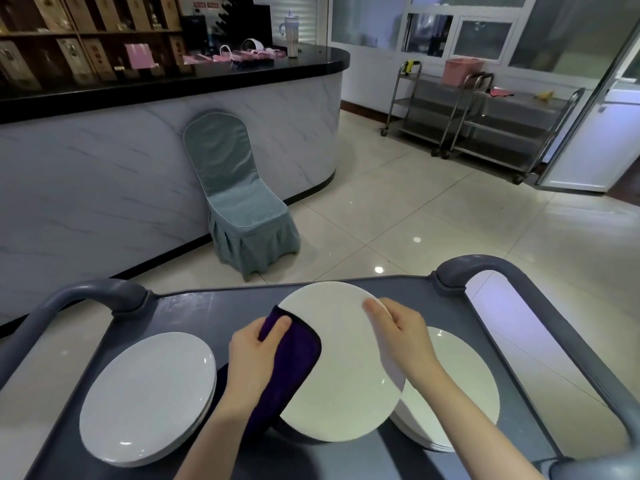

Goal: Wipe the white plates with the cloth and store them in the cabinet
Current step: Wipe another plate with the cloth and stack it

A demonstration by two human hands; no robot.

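step: wiping. my left hand (254,355) curls round the purple cloth (298,355) at 9 o'clock on the plate (346,372); my right hand (405,337) pinches the 2 o'clock rim, apparently above the cart (180,306). next: sweep across the face.

One grey cart (214,303) carries three groups of white plates: a single plate (346,375), a left stack (149,400) and a right stack (457,386), each stack of more than one plate, exact number unclear. There is one purple cloth (294,358) and two hands, the left hand (252,355) and the right hand (405,337). Farther off stand one covered chair (235,188), one pink basket (464,67), one tumbler (292,38), and two trolleys: a left steel trolley (420,105) and a right steel trolley (512,133).
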